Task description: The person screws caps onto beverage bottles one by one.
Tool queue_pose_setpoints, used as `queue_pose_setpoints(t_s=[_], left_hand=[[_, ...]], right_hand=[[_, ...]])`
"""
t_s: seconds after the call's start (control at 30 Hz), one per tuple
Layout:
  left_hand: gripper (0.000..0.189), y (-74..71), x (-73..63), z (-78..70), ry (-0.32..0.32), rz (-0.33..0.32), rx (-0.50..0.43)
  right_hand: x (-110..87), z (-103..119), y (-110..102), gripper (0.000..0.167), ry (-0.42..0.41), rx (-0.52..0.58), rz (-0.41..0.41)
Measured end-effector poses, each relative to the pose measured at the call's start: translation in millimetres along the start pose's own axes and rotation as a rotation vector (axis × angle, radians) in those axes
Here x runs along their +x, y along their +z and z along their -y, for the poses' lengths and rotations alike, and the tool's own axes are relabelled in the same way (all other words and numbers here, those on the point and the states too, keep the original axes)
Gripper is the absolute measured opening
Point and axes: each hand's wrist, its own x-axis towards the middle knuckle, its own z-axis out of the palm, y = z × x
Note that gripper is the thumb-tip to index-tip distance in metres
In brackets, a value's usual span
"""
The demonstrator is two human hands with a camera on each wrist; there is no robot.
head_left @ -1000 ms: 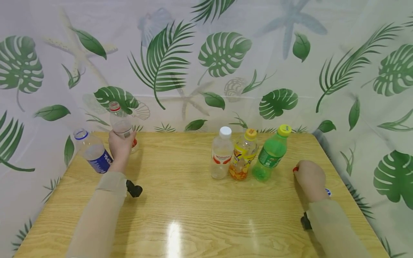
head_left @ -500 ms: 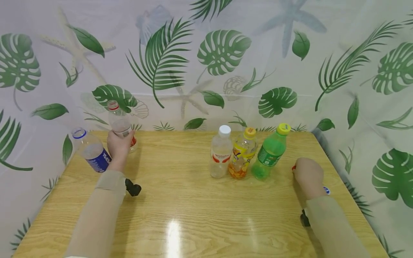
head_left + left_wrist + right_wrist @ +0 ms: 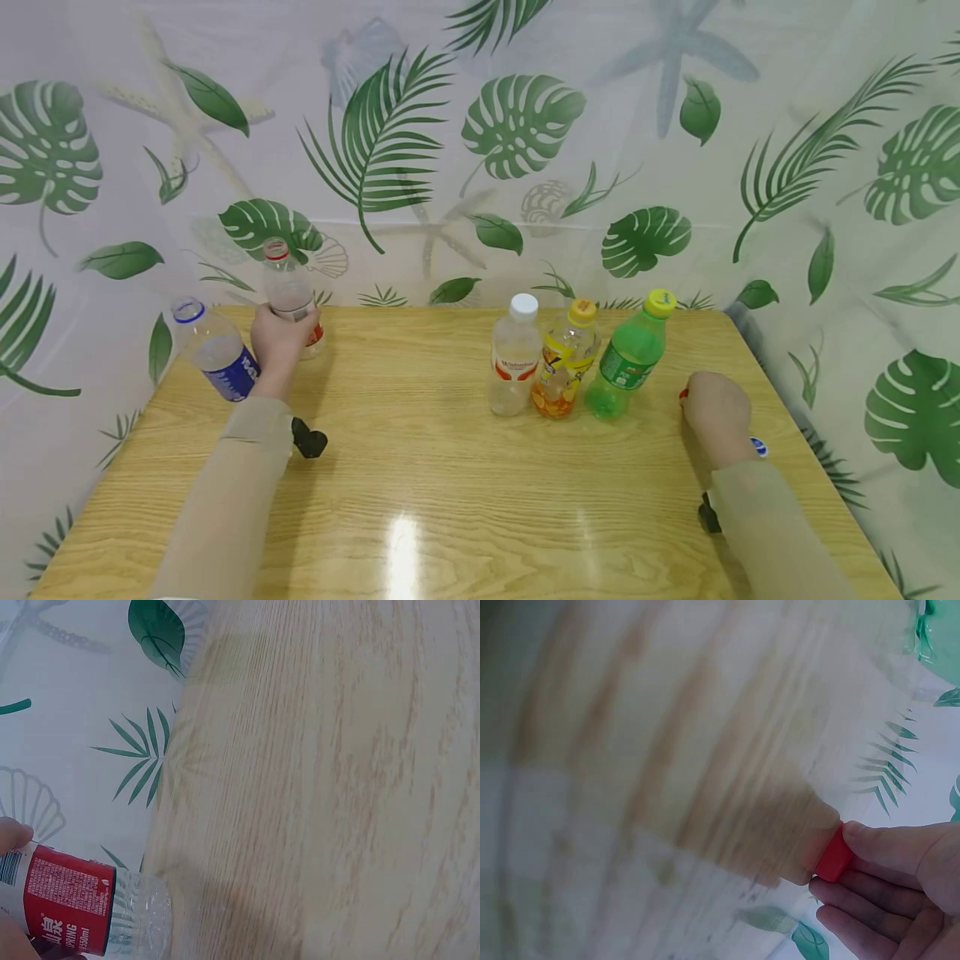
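My left hand (image 3: 279, 337) grips a clear water bottle (image 3: 288, 287) at the back left of the table. The bottle has no cap, and a red ring circles its neck. Its red and white label (image 3: 69, 900) and clear base show in the left wrist view. To its left stands an uncapped clear bottle with a blue Pepsi label (image 3: 228, 367). On the right side, my right hand (image 3: 717, 417) pinches a red bottle cap (image 3: 835, 853) between thumb and fingers, close over the wood. A blue cap (image 3: 759, 447) lies beside the right wrist, partly covered by it.
Three capped bottles stand close together right of centre: a clear one with a white cap (image 3: 514, 367), one with a yellow label and orange cap (image 3: 564, 371), and a green one (image 3: 628, 362). A leaf-patterned sheet (image 3: 480, 192) hangs behind the table (image 3: 450, 492).
The water bottle in my left hand has tipped slightly to the right, its neck moving that way. My right hand with the red cap has hardly moved.
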Motion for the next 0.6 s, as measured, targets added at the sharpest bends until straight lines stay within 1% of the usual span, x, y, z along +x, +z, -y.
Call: queue_pose_setpoints(t_s=[0.2,0.4,0.6], left_hand=[[0.085,1.5,1.9,-1.0,0.007,0.016,0.001],[0.096,1.0,6.8,-6.5,-0.002,0.006,-0.038],[0.089,2.3,8.7,-10.4,0.019,-0.006,-0.031]], right_hand=[[-0.2,-1,1,0.021,0.0,0.011,-0.004],[-0.4,-1,1,0.022,-0.01,0.033,-0.023],[-0.4,-2,0,0.021,-0.02,0.035,-0.014]])
